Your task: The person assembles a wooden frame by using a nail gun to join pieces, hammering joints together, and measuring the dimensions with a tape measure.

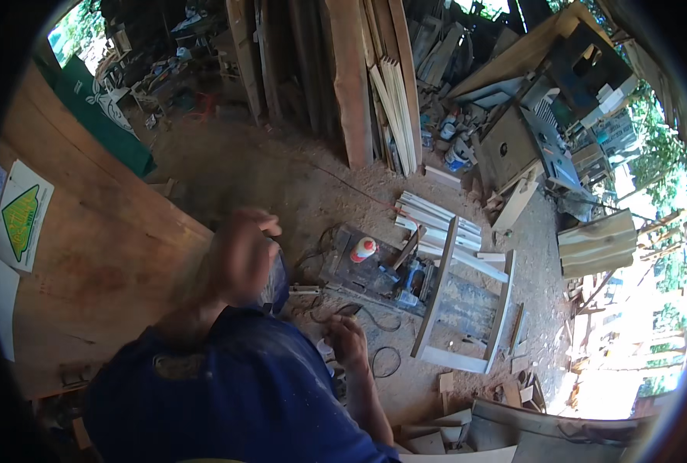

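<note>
A pale wooden frame with two long rails and short cross bars [437,288] is seen to the right of both hands and a bit ahead of the right hand [347,342]. It is not touched by either hand. Its long rails are pointed away from the body, with the far ends tipped a little to the right. The right hand is much nearer to it; the left hand [244,258] is held up on the far side, well apart from it. The right hand's fingers are curled in, but it cannot be told if anything is held. The left hand is blurred, so its grip cannot be told. Ahead of the right hand, a low, dark, dusty worktop [349,274] is seen, with a white bottle with a red cap [363,249] and a blue and black hand tool [410,287] on it. Past the frame, long, thin, pale wood strips [440,218] are laid on the ground. On the left hand's left, room is cut short by the edge of a big brown wooden board [104,255]. More room is left ahead of the left hand, over the dusty brown floor [281,170].
</note>
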`<state>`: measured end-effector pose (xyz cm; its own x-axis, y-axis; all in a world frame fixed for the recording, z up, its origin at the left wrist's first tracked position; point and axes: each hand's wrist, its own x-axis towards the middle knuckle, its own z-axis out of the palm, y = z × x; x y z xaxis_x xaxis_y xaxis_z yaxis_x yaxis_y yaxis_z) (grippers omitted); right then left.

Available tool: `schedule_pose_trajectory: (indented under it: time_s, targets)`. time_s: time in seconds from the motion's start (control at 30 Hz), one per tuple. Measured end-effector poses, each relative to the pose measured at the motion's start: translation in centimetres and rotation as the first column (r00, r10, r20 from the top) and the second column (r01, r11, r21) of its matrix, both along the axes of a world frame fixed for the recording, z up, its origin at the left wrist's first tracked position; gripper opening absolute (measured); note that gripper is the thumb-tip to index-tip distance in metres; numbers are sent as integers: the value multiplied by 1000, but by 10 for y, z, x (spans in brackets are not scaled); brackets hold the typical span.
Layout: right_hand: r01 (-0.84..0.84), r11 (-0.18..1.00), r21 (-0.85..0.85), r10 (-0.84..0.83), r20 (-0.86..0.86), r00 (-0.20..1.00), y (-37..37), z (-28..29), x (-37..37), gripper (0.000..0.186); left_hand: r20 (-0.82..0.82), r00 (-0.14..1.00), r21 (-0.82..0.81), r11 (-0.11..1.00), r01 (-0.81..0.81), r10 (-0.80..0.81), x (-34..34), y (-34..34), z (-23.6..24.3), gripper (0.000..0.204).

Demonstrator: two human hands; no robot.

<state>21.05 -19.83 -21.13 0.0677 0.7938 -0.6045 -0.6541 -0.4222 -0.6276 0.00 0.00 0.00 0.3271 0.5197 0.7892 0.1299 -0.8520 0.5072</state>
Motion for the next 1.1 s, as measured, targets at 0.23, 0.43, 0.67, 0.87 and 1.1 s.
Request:
schedule_pose_trajectory:
  time_s: [0.23, 0.43, 0.67, 0.87, 1.1]
  targets:
    - [250, 965, -84, -244, 74, 967, 54, -1, 29, 28, 254, 952, -608, 737, 297, -174, 114, 175, -113, 25]
    - [373, 907, -197, -345, 164, 924, 186, 1, 24, 23, 558, 828, -762, 358, 540, -63, 144, 359, -195, 23]
    - [406, 912, -60, -378, -508, 774, 410, -23, 75, 12, 445, 893, -855, 261, 448, -72, 118, 530, -248, 20]
    - [366, 924, 107, -347, -163, 924, 541, 21, 103, 18, 23, 952, -712, 663, 230, -306, 48, 622, -409, 16]
    - [738, 674, -38, -724, -231, 649, 553, 76, 120, 25, -594, 422, -803, 537, -259, -684, 14, 709, -425, 24]
